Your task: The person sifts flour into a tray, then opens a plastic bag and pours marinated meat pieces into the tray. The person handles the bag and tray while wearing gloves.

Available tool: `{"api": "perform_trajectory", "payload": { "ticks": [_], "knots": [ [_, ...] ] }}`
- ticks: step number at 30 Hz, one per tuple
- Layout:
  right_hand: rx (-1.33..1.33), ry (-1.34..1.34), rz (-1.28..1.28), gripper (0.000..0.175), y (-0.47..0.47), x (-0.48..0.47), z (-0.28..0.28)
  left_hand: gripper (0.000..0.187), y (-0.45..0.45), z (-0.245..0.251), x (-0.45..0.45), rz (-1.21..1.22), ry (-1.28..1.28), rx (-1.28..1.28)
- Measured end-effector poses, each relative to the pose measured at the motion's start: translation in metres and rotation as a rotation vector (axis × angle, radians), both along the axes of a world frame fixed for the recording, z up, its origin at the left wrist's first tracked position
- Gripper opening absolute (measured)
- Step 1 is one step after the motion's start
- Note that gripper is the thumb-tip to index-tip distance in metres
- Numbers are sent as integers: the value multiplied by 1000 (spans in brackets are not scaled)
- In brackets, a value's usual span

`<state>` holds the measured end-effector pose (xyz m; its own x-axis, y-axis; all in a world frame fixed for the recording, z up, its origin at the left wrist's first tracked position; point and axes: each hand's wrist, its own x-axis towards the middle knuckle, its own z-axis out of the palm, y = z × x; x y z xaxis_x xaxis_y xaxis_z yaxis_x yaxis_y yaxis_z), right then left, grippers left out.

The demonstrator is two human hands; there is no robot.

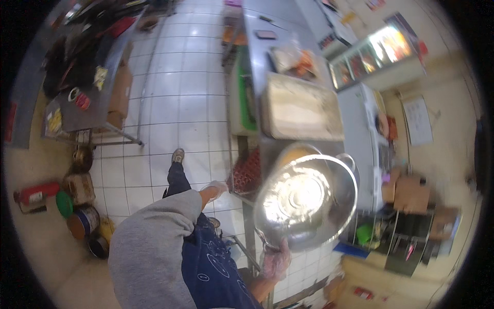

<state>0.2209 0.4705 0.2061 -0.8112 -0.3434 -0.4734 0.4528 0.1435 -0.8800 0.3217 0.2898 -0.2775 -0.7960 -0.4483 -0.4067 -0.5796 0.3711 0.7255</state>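
My right hand [276,262], in a clear plastic glove, grips the near rim of a large shiny metal bowl [308,201] with loop handles. The bowl is tilted over the near end of a steel worktable [258,50] and partly covers a round vessel [297,152] with tan contents. My left hand [216,190], also in a clear glove, is near the table's corner, away from the bowl; blur hides its fingers. Beyond the bowl lies a rectangular tray [272,133] holding a pale, flour-like powder. Farther along are plastic bags [295,58] with orange food and a phone-like object [266,34].
A second metal table [92,119] with cluttered items stands left across the tiled floor [181,85]. Red egg trays [247,170] sit under the worktable. White appliances [357,112] line the right side. Pots, a tub [83,222] and a fire extinguisher [38,193] stand lower left.
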Motion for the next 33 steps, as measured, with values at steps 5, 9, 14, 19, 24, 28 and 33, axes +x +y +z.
{"api": "perform_trajectory", "payload": {
  "ticks": [5,9,14,19,24,28,33],
  "knots": [
    [127,92,645,46,-85,3,-118,41,-39,-74,56,678,86,581],
    [227,-775,495,44,-225,60,-130,65,-133,34,161,1364,309,1323],
    [300,-987,478,47,-323,71,-180,69,-173,30,275,1281,303,1149],
    [221,-865,391,39,-463,71,-227,103,-234,111,316,1525,105,1225],
    [144,-844,219,33,-603,42,-302,114,-241,136,347,1627,81,1168],
    [15,-1080,114,35,-693,-34,-410,108,-283,182,349,1672,-2,1073],
    [-84,-924,-162,36,-780,-54,-480,109,-313,143,417,1679,90,885]
  ]
}}
